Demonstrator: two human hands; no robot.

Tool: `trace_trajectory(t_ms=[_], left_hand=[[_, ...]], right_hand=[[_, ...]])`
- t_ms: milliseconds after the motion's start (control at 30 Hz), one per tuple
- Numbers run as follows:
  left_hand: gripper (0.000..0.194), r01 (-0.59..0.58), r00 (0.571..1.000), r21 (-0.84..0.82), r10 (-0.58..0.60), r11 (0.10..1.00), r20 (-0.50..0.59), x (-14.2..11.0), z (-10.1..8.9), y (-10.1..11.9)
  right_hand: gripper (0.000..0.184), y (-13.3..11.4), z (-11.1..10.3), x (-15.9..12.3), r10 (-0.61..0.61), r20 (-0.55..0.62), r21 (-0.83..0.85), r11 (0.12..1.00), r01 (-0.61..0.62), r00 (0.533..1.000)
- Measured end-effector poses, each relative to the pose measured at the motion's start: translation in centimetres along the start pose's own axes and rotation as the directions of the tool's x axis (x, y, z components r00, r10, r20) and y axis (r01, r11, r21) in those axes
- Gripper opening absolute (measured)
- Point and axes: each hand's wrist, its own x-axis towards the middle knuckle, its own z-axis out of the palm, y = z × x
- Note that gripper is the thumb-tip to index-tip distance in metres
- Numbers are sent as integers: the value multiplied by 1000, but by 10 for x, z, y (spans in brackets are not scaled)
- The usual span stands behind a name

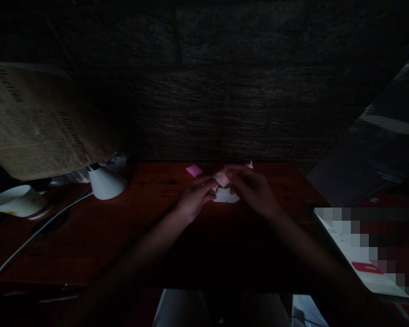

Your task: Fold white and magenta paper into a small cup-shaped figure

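Observation:
Both my hands meet over the middle of the dark wooden table, pinching a small pale pink piece (pixel 221 177) between them. It looks soft or folded, but its material is hard to make out in the dim light. My left hand (pixel 193 199) grips it from the left, fingers closed. My right hand (pixel 254 186) has its fingertips on the right side of the same piece. Just below lies a crumpled-edged white piece (pixel 226 195), like paper or tissue. A brighter pink, pillow-shaped item (pixel 194 170) rests behind my left hand. Beyond my right hand sits a small pale scrap (pixel 250 165).
A lamp with a newsprint shade (pixel 41 122) and white conical base (pixel 108 184) stands at left, its white cable (pixel 37 243) crossing the table (pixel 150 190). A paper cup (pixel 17 200) lies tilted nearby. A lit screen (pixel 351 254) is at right. A stone wall (pixel 221 91) rises behind.

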Motion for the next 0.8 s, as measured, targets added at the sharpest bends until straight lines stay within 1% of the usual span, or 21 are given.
trace_trajectory(t_ms=[100, 200, 333, 467, 567, 667, 733, 800], left_hand=[[21, 23, 1000, 11, -23, 1000, 9, 1, -1, 1], [25, 21, 1000, 26, -21, 999, 11, 1, -1, 2], [29, -55, 998, 66, 55, 996, 4, 0, 2, 4], [32, -147, 989, 85, 146, 985, 24, -2, 4, 4], [33, -251, 968, 143, 246, 957, 53, -2, 5, 1], [33, -354, 935, 205, 345, 912, 80, -1, 5, -2], [31, -417, 909, 261, 406, 871, 95, -1, 5, -5], [25, -474, 877, 343, 468, 811, 108, -3, 6, -5]], right_hand=[[31, -1, -2, 1, 14, -7, -15, 1000, -15, 1000], [34, 0, -2, 2, 31, -47, -31, 999, -33, 998], [39, 3, -3, 3, 66, -116, -48, 996, -72, 991], [42, 2, -6, 3, 90, -134, -48, 994, -97, 987], [42, 0, -7, 3, 93, -126, -56, 993, -100, 988], [44, -2, -7, 3, 96, -118, -66, 992, -104, 988], [47, -3, -6, 3, 104, -116, -72, 991, -113, 988], [48, -3, -6, 3, 118, -116, -85, 988, -129, 986]])
